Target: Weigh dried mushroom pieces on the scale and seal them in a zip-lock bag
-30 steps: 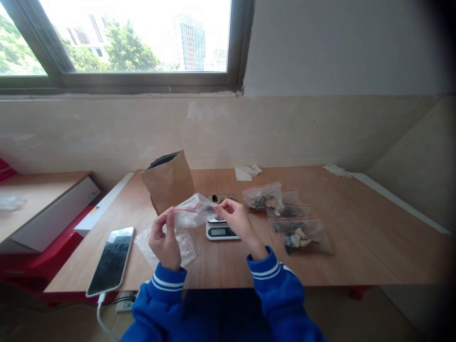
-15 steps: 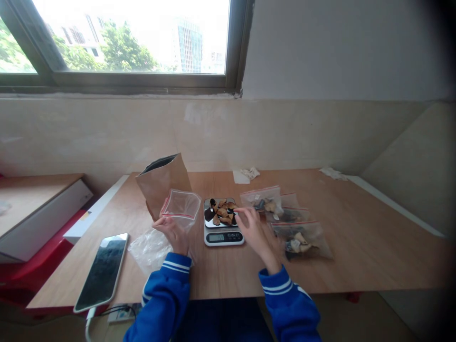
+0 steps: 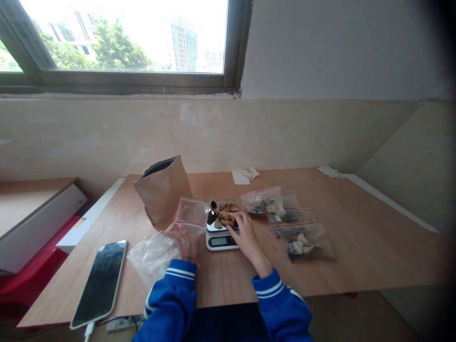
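Okay, far left the phone point(image 3: 99, 283) lies face up on the plywood table point(image 3: 359, 251), charging cable point(image 3: 88, 330) at its lower end. Next along, a flat clear plastic bag point(image 3: 151, 259) sits under the left hand point(image 3: 182, 241), fingers pressed together and curled over it; can't tell if they pinch the plastic or only press on it. Behind that stands a kraft paper bag point(image 3: 163, 192), black lining showing at the mouth. Just beside the left hand is a small zip bag point(image 3: 190, 212) with a red seal strip, looks empty, its edge near the scale. Then the digital scale point(image 3: 221, 241), display lit but too small to read, with tan and dark chunks point(image 3: 223, 213) heaped on its metal pan. Right hand point(image 3: 247, 240) sits at the pan's front edge, fingers slightly spread, a bit blurred, no clear pinch on any chunk. Better to keep the palm off the scale and touch only one chunk at a time, so the pan isn't leaned on. Far right, several filled zip bags point(image 3: 304, 242) lie overlapping, well within the right hand's reach
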Motion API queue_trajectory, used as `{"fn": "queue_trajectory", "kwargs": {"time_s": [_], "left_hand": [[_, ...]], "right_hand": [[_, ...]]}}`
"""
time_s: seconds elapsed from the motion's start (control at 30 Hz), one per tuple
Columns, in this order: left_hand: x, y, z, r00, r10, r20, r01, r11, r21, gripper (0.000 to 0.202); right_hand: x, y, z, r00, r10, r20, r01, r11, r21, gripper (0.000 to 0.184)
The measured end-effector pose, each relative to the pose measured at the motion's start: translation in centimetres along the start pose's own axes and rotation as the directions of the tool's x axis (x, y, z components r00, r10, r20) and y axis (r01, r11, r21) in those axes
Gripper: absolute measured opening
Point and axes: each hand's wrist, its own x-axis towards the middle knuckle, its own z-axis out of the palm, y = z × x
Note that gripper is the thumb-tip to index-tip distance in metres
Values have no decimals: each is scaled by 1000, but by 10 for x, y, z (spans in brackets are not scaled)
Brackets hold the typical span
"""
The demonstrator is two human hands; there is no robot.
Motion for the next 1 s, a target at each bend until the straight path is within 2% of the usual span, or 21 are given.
{"fn": "queue_trajectory", "kwargs": {"time_s": [0.17, 0.33, 0.43, 0.53, 0.63, 0.73, 0.83, 0.9, 1.0], "left_hand": [[-2, -1, 0, 999, 23, 25, -24, 999, 35, 34], [-3, -3, -1, 998, 58, 38, -58, 998, -6, 34], [-5, -5, -2, 997, 44, 59, -42, 999, -32, 34], [-6, -3, -2, 992, 81, 93, -75, 995, -70, 32], [-7, 0, -3, 982, 115, 147, -95, 986, -139, 32], [-6, 2, -2, 978, 90, 190, -51, 978, -204, 31], [-4, 4, 0, 992, 19, 123, 4, 983, -186, 31], [-2, 8, 1, 999, -36, 41, 42, 987, -154, 33], [1, 16, 1, 994, -98, -43, 91, 984, -152, 32]], "right_hand": [[1, 5, 1, 999, 2, -34, 1, 997, 79, 21], [5, 1, -11, 992, 91, -86, -74, 979, 190, 22], [18, -22, -24, 983, 156, -101, -112, 930, 349, 27], [39, -60, -33, 992, 125, 17, -115, 848, 517, 33], [56, -94, -36, 992, -35, 124, -23, 900, 435, 30], [61, -101, -36, 975, -143, 168, 77, 934, 348, 30], [57, -81, -27, 993, -98, 67, 72, 944, 322, 35], [52, -62, -13, 999, -40, 5, 38, 975, 219, 38], [44, -39, 14, 994, -56, 96, 58, 998, -22, 40]]}}
